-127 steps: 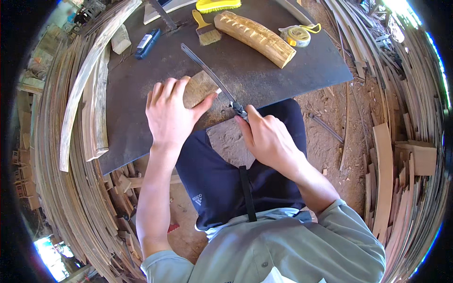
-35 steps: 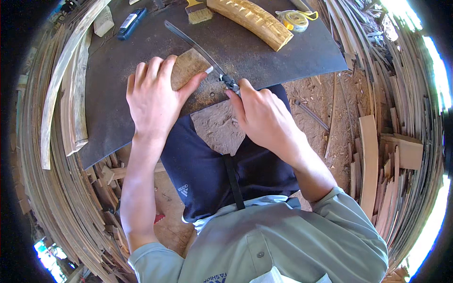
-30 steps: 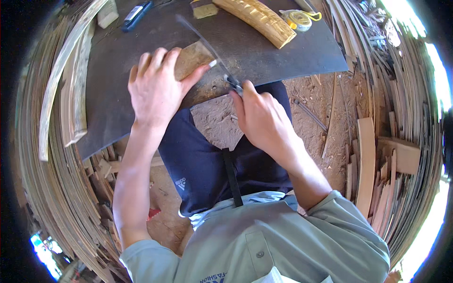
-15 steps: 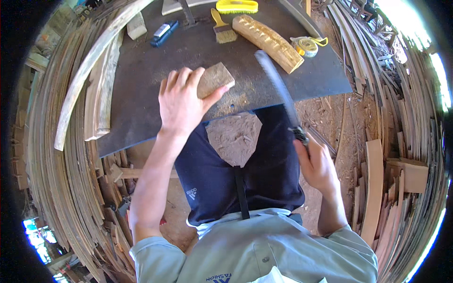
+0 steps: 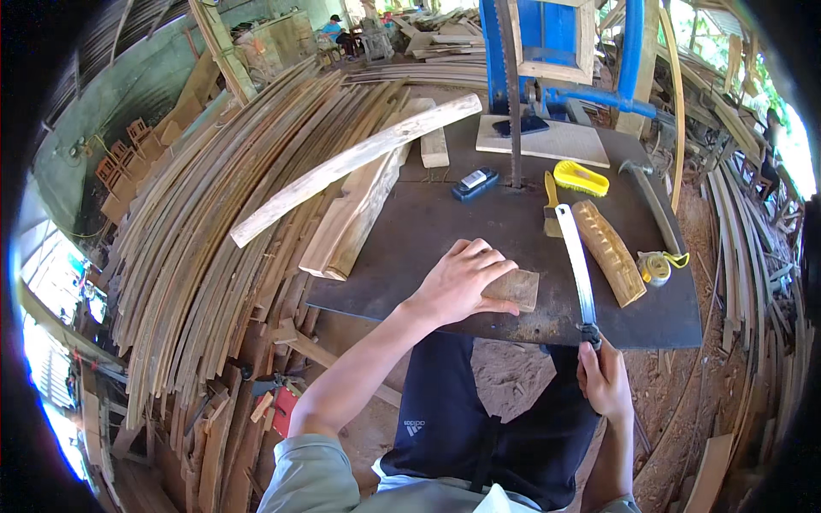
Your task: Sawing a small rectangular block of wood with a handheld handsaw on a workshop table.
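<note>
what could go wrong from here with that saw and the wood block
The saw in the right hand could nick the left hand if brought to the wood block it grips. Only that hand appears to steady the block, so it might slip. The tape measure, near the right edge of the table, might get knocked off.

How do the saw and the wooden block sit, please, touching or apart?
Apart: the head view shows tabletop between the saw and the wooden block.
</note>
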Demonstrator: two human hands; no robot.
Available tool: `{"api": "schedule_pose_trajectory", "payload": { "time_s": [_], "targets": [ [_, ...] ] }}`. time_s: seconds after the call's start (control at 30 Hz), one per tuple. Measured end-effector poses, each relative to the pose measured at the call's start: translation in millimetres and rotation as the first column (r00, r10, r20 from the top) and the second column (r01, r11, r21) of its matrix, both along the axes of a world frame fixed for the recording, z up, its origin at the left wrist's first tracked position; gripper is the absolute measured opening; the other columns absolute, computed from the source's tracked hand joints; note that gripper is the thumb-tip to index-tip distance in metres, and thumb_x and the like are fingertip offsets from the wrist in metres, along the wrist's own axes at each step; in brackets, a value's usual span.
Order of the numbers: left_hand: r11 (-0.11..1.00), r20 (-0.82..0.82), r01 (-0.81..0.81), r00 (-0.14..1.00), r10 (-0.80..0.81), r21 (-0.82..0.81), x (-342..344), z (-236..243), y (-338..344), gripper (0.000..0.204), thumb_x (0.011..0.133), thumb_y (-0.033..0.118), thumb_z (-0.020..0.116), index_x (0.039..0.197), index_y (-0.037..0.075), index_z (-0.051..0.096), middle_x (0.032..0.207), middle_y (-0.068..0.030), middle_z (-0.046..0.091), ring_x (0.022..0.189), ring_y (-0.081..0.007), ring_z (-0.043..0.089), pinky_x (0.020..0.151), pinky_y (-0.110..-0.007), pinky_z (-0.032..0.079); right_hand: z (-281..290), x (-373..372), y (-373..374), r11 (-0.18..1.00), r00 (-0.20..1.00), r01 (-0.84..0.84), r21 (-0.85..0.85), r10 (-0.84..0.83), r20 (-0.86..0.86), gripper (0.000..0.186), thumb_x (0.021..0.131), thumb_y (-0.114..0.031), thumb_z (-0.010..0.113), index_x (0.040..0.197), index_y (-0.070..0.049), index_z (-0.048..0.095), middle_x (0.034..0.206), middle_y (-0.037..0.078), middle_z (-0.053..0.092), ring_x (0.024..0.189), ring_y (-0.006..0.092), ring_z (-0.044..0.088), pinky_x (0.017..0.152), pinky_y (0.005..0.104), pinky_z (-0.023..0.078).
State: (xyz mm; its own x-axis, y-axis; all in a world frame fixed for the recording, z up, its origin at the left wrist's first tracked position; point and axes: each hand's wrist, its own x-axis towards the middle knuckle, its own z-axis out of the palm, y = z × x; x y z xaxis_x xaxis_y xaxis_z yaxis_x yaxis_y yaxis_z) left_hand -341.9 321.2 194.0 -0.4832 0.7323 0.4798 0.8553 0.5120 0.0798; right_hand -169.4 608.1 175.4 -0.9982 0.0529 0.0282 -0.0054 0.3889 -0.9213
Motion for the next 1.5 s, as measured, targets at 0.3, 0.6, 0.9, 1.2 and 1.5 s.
{"api": "schedule_pose_trajectory", "payload": {
  "time_s": [0.3,0.6,0.9,1.2,1.5],
  "targets": [
    [0.98,0.228,0.192,0.957,-0.178,-0.042,-5.0,4.6,1.1,0.07,0.092,0.06,0.078,0.15,0.023,0.067,0.139,-0.0037,0.071,0.131,-0.0254,0.057,0.124,-0.047,0.039,-17.3,20.9,1.2,0.979,0.988,0.054,-0.199,-0.024,0.151,0.034,0.115,-0.03,0.055,0.096,-0.002,0.06,0.063,0.0,0.056,0.057,0.0076,0.053,0.053,0.0277,0.04],
    [0.972,0.336,0.055,0.933,-0.132,0.228,4.2,-10.2,1.0,0.044,0.105,0.045,0.07,0.133,0.012,0.075,0.137,-0.0095,0.072,0.133,-0.0283,0.061,0.12,-0.048,0.043,-17.2,34.6,-10.4,0.983,0.982,0.004,-0.182,0.031,0.188,0.036,0.115,-0.032,0.056,0.098,-0.001,0.06,0.065,-0.001,0.056,0.059,0.0071,0.053,0.054,0.0264,0.042],
    [0.986,0.153,0.042,0.986,-0.068,0.162,-29.9,-10.0,12.5,0.022,0.103,0.03,0.07,0.101,0.01,0.081,0.109,-0.0082,0.079,0.11,-0.0287,0.07,0.1,-0.042,0.053,-18.1,22.8,-28.6,0.99,0.994,-0.054,-0.129,0.066,0.087,0.029,0.11,-0.027,0.065,0.109,0.002,0.063,0.061,0.011,0.048,0.058,0.0127,0.044,0.055,0.0355,0.039],
    [0.993,0.116,0.052,0.991,-0.065,0.11,-9.6,16.9,9.4,0.027,0.094,0.016,0.079,0.119,0.007,0.074,0.128,-0.0123,0.072,0.122,-0.0355,0.067,0.107,-0.046,0.051,-31.4,40.2,2.4,0.998,0.998,-0.062,0.007,0.062,-0.003,0.041,0.111,-0.036,0.063,0.097,0.001,0.055,0.062,0.026,0.054,0.055,0.0438,0.052,0.055,0.0515,0.042],
    [0.998,0.07,0.032,0.997,-0.028,-0.063,47.5,7.5,-30.2,0.035,0.091,0.018,0.08,0.123,0.007,0.077,0.137,-0.0108,0.072,0.129,-0.0341,0.068,0.107,-0.048,0.055,-19.9,48.8,5.1,0.995,0.994,-0.101,-0.002,0.101,0.052,0.036,0.112,-0.033,0.061,0.1,0.001,0.056,0.061,0.023,0.056,0.056,0.0422,0.061,0.054,0.0494,0.041]
  ]
}}
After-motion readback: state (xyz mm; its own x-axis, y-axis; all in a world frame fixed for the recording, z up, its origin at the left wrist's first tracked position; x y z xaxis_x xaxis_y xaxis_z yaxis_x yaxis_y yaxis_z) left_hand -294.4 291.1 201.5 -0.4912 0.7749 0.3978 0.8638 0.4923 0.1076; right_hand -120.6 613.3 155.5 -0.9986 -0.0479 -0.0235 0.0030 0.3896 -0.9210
